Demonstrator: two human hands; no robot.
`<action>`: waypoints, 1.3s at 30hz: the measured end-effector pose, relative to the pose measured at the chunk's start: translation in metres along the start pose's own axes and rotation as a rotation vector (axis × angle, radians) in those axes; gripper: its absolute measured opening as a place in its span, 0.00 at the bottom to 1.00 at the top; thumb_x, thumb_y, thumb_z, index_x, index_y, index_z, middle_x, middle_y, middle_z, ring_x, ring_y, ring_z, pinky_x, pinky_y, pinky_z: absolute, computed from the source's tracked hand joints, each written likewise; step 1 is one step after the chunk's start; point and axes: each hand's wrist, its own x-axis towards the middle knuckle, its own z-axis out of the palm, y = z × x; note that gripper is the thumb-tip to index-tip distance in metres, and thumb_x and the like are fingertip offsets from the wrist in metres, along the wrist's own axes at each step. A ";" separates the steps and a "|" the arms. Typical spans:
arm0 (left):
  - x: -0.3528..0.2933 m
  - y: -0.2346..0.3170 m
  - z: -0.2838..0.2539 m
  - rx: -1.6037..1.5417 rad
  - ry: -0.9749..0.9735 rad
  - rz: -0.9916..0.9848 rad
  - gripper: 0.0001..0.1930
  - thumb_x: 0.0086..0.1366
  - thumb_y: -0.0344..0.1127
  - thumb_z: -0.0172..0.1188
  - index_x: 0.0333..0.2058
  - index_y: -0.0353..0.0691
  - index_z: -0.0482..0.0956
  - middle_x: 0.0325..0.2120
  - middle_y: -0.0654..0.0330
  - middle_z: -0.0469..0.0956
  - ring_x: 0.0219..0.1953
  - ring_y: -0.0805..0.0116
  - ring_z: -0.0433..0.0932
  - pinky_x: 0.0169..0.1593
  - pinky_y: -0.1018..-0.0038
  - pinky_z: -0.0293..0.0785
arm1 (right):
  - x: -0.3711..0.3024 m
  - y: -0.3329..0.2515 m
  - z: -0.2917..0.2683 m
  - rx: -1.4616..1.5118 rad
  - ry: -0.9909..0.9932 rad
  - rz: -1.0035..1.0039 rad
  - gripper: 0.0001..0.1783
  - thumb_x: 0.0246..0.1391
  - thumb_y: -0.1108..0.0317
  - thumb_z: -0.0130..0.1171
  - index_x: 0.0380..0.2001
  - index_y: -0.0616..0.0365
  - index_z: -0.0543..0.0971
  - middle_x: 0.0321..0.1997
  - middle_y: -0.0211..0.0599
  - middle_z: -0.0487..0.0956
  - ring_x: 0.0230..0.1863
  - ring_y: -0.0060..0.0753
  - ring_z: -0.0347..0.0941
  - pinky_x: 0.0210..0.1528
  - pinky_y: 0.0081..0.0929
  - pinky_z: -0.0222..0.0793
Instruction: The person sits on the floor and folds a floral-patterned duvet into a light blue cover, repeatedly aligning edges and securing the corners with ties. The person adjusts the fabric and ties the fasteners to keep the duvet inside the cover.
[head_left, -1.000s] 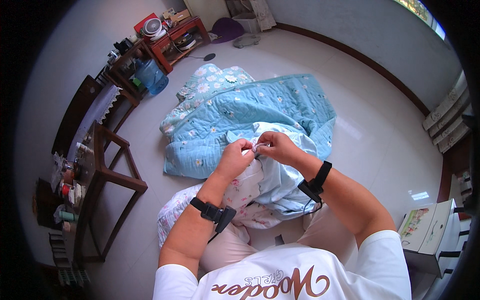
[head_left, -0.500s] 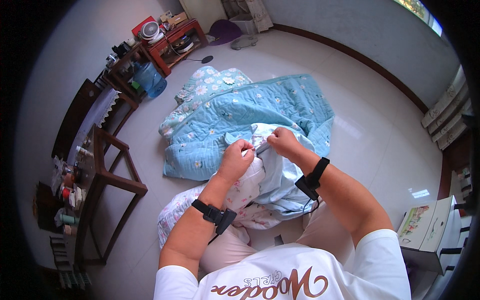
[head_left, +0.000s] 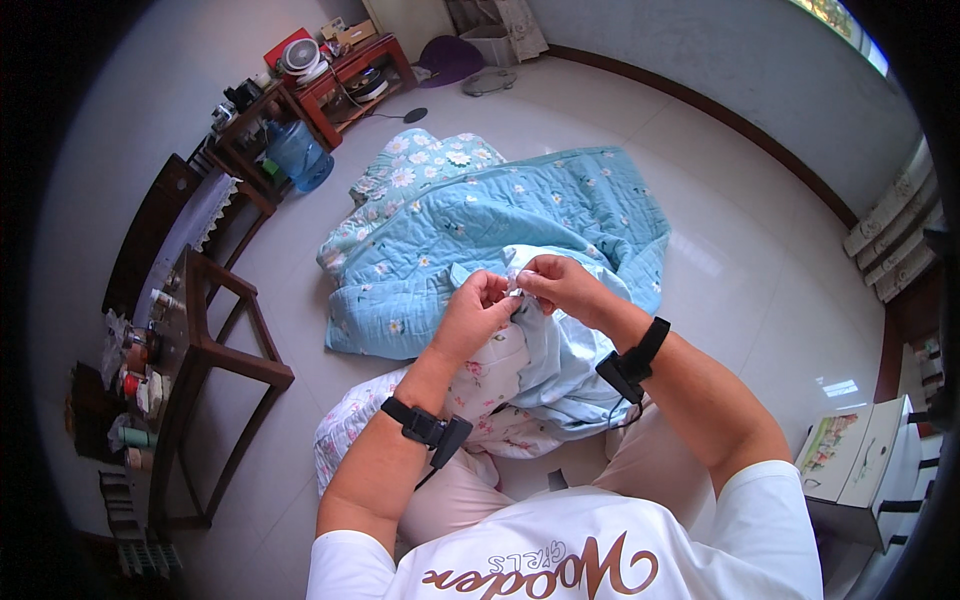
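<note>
My left hand (head_left: 474, 314) and my right hand (head_left: 562, 286) meet over my lap, both closed in a pinch on the edge of a pale blue duvet cover (head_left: 580, 385). A small whitish bit of cloth shows between my fingertips; its exact shape is hidden. Below my left hand bulges a white quilt with pink flowers (head_left: 492, 368), bunched against the cover and spreading to the left over my leg. Just beyond my hands, a blue quilted blanket with small daisies (head_left: 540, 195) lies spread on the floor. Behind it sits a folded green daisy-print quilt (head_left: 425, 158).
A dark wooden stool frame (head_left: 235, 365) stands at the left. Farther back are a blue water jug (head_left: 300, 158), a red wooden stand (head_left: 350, 85) with a fan (head_left: 302, 55), and a purple hat-like item (head_left: 450, 62). A white printed box (head_left: 860, 460) is at the lower right.
My right hand has come left and slightly down, so its fingertips now meet those of my left hand at the cloth. The bedding on the floor lies as before.
</note>
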 end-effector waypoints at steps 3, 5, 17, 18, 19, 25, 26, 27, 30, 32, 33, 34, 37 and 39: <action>0.001 0.002 0.002 0.076 0.045 0.032 0.09 0.65 0.33 0.63 0.40 0.38 0.75 0.30 0.67 0.77 0.30 0.82 0.74 0.30 0.83 0.73 | 0.000 -0.001 0.000 -0.020 -0.003 -0.029 0.12 0.67 0.60 0.53 0.39 0.57 0.76 0.28 0.26 0.76 0.27 0.16 0.71 0.28 0.17 0.69; 0.001 0.002 0.004 0.135 0.070 0.056 0.08 0.65 0.32 0.62 0.39 0.38 0.75 0.29 0.66 0.77 0.27 0.82 0.74 0.28 0.82 0.73 | 0.000 -0.001 0.002 -0.014 0.013 -0.024 0.12 0.68 0.60 0.51 0.38 0.58 0.75 0.28 0.29 0.77 0.25 0.18 0.72 0.26 0.18 0.70; 0.002 0.000 0.013 0.016 0.168 0.079 0.05 0.64 0.27 0.57 0.39 0.37 0.73 0.27 0.64 0.77 0.26 0.79 0.75 0.29 0.80 0.73 | 0.002 -0.002 0.011 -0.185 0.089 0.255 0.12 0.59 0.64 0.50 0.35 0.63 0.75 0.29 0.39 0.78 0.23 0.28 0.75 0.26 0.25 0.73; 0.003 0.000 0.012 -0.004 0.152 0.046 0.05 0.64 0.27 0.56 0.39 0.38 0.73 0.28 0.64 0.77 0.28 0.79 0.75 0.32 0.80 0.73 | 0.001 -0.002 0.010 -0.220 0.119 0.279 0.12 0.58 0.64 0.52 0.35 0.64 0.75 0.30 0.41 0.78 0.25 0.30 0.77 0.29 0.27 0.74; 0.003 -0.001 0.011 -0.046 0.144 0.062 0.06 0.65 0.27 0.56 0.40 0.38 0.72 0.29 0.64 0.77 0.30 0.79 0.75 0.34 0.80 0.73 | 0.001 -0.001 0.011 -0.322 0.242 0.128 0.12 0.56 0.63 0.54 0.34 0.64 0.76 0.33 0.42 0.78 0.29 0.32 0.77 0.32 0.28 0.74; 0.006 -0.004 0.003 -0.102 0.125 0.069 0.08 0.65 0.27 0.57 0.42 0.36 0.71 0.31 0.62 0.76 0.32 0.78 0.75 0.36 0.80 0.73 | -0.010 -0.001 0.021 -0.617 0.404 -0.284 0.14 0.50 0.60 0.62 0.32 0.61 0.81 0.42 0.52 0.78 0.42 0.52 0.77 0.45 0.40 0.73; 0.006 -0.004 0.003 -0.113 0.113 0.077 0.08 0.65 0.27 0.57 0.42 0.36 0.71 0.32 0.62 0.76 0.33 0.78 0.75 0.38 0.80 0.73 | -0.012 -0.001 0.023 -0.645 0.381 -0.280 0.14 0.50 0.60 0.62 0.32 0.61 0.82 0.40 0.51 0.78 0.41 0.52 0.77 0.44 0.40 0.73; 0.006 -0.003 0.003 -0.123 0.100 0.085 0.08 0.65 0.27 0.57 0.43 0.36 0.71 0.32 0.63 0.76 0.33 0.78 0.75 0.40 0.80 0.73 | -0.013 -0.001 0.023 -0.678 0.341 -0.272 0.14 0.50 0.60 0.62 0.31 0.61 0.82 0.39 0.50 0.78 0.40 0.52 0.77 0.43 0.40 0.73; 0.004 0.000 0.000 -0.030 0.103 0.084 0.08 0.65 0.26 0.57 0.42 0.36 0.72 0.33 0.65 0.75 0.35 0.79 0.73 0.42 0.79 0.71 | -0.010 0.001 0.021 -0.647 0.283 -0.277 0.15 0.50 0.59 0.62 0.31 0.63 0.82 0.34 0.52 0.79 0.38 0.53 0.78 0.42 0.40 0.73; 0.001 0.003 -0.003 -0.137 0.085 0.080 0.07 0.65 0.27 0.56 0.41 0.36 0.73 0.33 0.65 0.75 0.36 0.80 0.72 0.42 0.79 0.71 | -0.004 0.006 0.015 -0.580 0.307 -0.178 0.14 0.54 0.61 0.59 0.30 0.64 0.80 0.28 0.49 0.79 0.34 0.47 0.77 0.38 0.39 0.71; 0.000 0.005 -0.006 -0.188 0.065 0.081 0.07 0.64 0.28 0.56 0.40 0.36 0.73 0.32 0.66 0.74 0.36 0.80 0.72 0.42 0.79 0.70 | 0.000 0.009 0.011 -0.539 0.319 -0.158 0.14 0.55 0.62 0.58 0.29 0.65 0.79 0.26 0.48 0.78 0.32 0.44 0.77 0.36 0.38 0.70; -0.002 0.007 -0.009 -0.219 0.020 0.050 0.06 0.64 0.29 0.56 0.40 0.37 0.74 0.32 0.66 0.74 0.36 0.80 0.71 0.41 0.80 0.70 | 0.004 0.012 0.007 -0.557 0.361 -0.141 0.14 0.56 0.62 0.57 0.29 0.65 0.79 0.24 0.47 0.78 0.29 0.42 0.76 0.35 0.37 0.70; -0.004 0.012 -0.018 -0.239 -0.078 0.004 0.07 0.64 0.31 0.55 0.40 0.37 0.74 0.31 0.67 0.74 0.35 0.82 0.70 0.39 0.82 0.68 | 0.013 0.015 -0.006 -0.440 0.392 -0.002 0.15 0.58 0.64 0.50 0.28 0.65 0.77 0.22 0.42 0.77 0.21 0.32 0.75 0.26 0.32 0.72; -0.005 0.013 -0.020 -0.159 -0.028 0.018 0.08 0.63 0.33 0.55 0.40 0.38 0.74 0.30 0.67 0.73 0.31 0.84 0.68 0.37 0.84 0.67 | 0.012 0.016 -0.012 -0.152 0.400 0.124 0.14 0.58 0.64 0.47 0.30 0.63 0.77 0.22 0.38 0.75 0.19 0.30 0.74 0.23 0.30 0.73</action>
